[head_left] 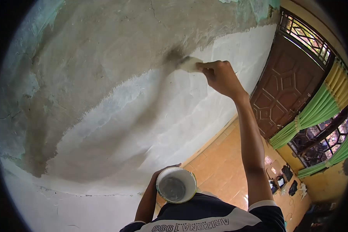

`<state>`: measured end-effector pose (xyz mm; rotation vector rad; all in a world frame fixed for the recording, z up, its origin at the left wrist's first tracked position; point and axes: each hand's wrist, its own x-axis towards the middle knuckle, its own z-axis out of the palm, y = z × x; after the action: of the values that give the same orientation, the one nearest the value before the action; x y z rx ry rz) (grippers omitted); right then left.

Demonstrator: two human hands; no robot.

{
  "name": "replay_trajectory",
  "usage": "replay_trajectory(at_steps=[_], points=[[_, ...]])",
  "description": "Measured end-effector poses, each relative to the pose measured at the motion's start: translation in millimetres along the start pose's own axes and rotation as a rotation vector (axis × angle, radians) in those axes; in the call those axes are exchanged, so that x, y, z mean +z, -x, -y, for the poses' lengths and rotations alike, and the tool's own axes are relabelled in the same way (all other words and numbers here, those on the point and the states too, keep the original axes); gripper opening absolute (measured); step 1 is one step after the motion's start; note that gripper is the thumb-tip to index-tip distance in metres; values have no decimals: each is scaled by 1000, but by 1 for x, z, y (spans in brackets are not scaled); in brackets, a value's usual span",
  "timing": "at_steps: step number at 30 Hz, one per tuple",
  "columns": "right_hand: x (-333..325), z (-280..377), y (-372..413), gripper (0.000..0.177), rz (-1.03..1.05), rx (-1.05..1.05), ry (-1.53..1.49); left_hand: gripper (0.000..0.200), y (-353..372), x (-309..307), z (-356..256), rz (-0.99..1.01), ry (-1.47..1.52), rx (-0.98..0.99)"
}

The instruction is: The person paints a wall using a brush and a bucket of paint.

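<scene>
My right hand (222, 77) is closed around a wide, pale paintbrush (190, 64), held up against the wall (116, 58). The brush touches or nearly touches the border between bare grey plaster and a white coat (174, 104); its tip is partly blurred. Close to my chest, my left hand (160, 173) grips a small white bucket (188, 179) by its side. Greyish-white paint (172, 188) lies inside the bucket. Most of the left hand's fingers are hidden behind the bucket.
A brown panelled door (284, 83) stands to the right, beside a window with green and yellow curtains (309, 120). Orange tiles cover the floor (216, 158). Dark bags and other items (284, 178) lie on the floor at the right. Cracks run through the upper plaster.
</scene>
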<state>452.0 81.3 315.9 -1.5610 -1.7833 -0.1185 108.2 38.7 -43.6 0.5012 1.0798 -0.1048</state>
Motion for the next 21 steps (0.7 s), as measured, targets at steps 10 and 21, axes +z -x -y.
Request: replay_trajectory(at_steps=[10, 21], points=[[51, -15, 18, 31, -237, -94, -94, 37, 31, 24, -7, -37, -10, 15], [32, -9, 19, 31, -121, -31, -108, 32, 44, 39, 0, -139, 101, 97]])
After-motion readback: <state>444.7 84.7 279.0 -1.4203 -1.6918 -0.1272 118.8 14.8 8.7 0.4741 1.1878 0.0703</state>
